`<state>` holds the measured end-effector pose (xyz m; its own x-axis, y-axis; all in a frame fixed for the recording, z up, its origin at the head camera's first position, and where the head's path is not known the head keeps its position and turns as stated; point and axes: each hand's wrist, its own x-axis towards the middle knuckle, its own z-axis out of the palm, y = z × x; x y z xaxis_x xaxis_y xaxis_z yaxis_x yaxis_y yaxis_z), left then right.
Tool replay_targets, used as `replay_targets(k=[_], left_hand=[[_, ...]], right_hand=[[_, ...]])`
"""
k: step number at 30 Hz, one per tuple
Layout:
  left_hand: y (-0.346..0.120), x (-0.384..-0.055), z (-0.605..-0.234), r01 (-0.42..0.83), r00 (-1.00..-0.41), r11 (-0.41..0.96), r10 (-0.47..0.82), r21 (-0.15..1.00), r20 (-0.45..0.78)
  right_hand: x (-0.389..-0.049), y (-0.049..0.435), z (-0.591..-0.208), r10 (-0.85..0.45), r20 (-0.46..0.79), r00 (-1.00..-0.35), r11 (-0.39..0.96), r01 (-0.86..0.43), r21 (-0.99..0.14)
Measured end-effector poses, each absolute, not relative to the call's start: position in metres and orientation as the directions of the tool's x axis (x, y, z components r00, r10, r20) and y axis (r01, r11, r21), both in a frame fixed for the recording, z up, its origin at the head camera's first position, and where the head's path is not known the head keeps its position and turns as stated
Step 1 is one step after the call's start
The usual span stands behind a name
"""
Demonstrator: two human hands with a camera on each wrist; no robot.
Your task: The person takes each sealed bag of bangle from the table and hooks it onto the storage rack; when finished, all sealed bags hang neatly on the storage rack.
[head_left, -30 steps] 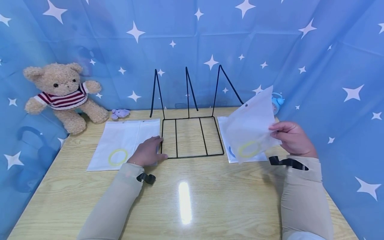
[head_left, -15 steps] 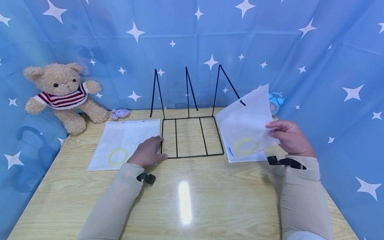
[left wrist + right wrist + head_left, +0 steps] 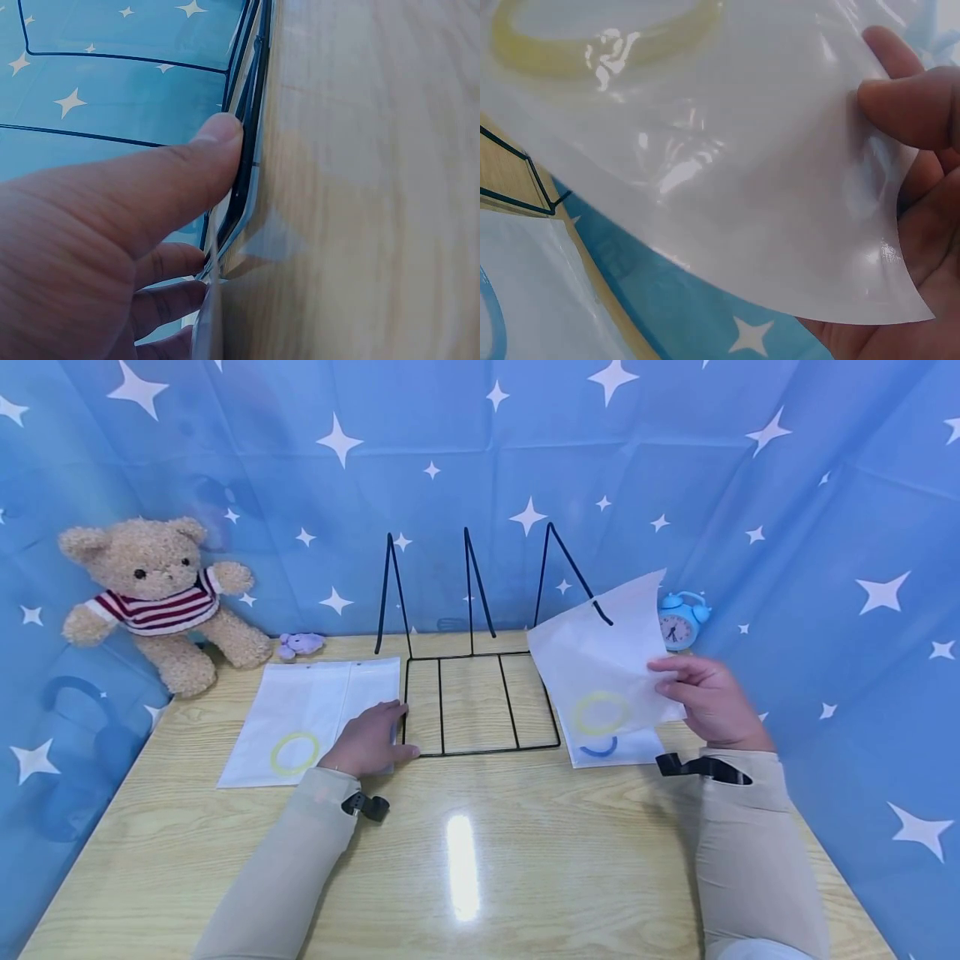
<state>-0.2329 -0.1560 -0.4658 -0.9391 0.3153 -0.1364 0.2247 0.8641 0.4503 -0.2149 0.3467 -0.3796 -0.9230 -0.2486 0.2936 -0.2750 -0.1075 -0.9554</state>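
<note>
A black wire rack (image 3: 501, 750) with three upright hooked prongs stands on the table. My left hand (image 3: 369, 739) holds its front left corner, the thumb against the wire in the left wrist view. My right hand (image 3: 712, 700) pinches the right edge of a white plastic bag (image 3: 600, 660) marked with a yellow ring. The end of the right prong (image 3: 603, 612) shows in front of the bag near its top, and the rest of its arm runs behind; it appears to pass through the bag. The bag hangs tilted, overlapping the rack's right side.
Beneath the held bag, a second white bag (image 3: 626, 752) with a blue mark lies on the table. Another yellow-ringed bag (image 3: 281, 718) lies left of the rack. At the back are a teddy bear (image 3: 153, 581), a small purple toy (image 3: 302, 644) and a blue alarm clock (image 3: 682, 620).
My right hand has moved left with the bag, and more of the right prong's end now shows in front of it. The clock is less covered. My left hand and the rack have stayed put.
</note>
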Motion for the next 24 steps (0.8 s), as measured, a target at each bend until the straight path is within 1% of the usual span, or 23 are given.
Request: replay_targets(k=[6,10,14,20,24], left_hand=[[-0.156,-0.233,-0.467,0.217,-0.941,0.865,0.309,0.453,-0.137],[-0.156,-0.235,-0.469,0.214,-0.941,0.866,0.306,0.452,-0.141],[-0.156,-0.236,-0.469,0.211,-0.94,0.869,0.306,0.448,-0.149],[-0.155,-0.236,-0.469,0.207,-0.942,0.867,0.302,0.453,-0.148],[-0.155,-0.235,-0.469,0.203,-0.943,0.868,0.299,0.453,-0.148]], right_hand=[[-0.218,0.337,-0.381,-0.224,0.285,-0.932,-0.06,-0.279,-0.958],[-0.218,0.331,-0.378,-0.243,0.267,-0.932,-0.067,-0.259,-0.964],[-0.22,0.328,-0.377,-0.279,0.257,-0.925,-0.035,-0.258,-0.966],[-0.222,0.323,-0.375,-0.337,0.269,-0.902,0.055,-0.304,-0.951],[-0.22,0.319,-0.373,-0.367,0.201,-0.908,0.13,-0.264,-0.956]])
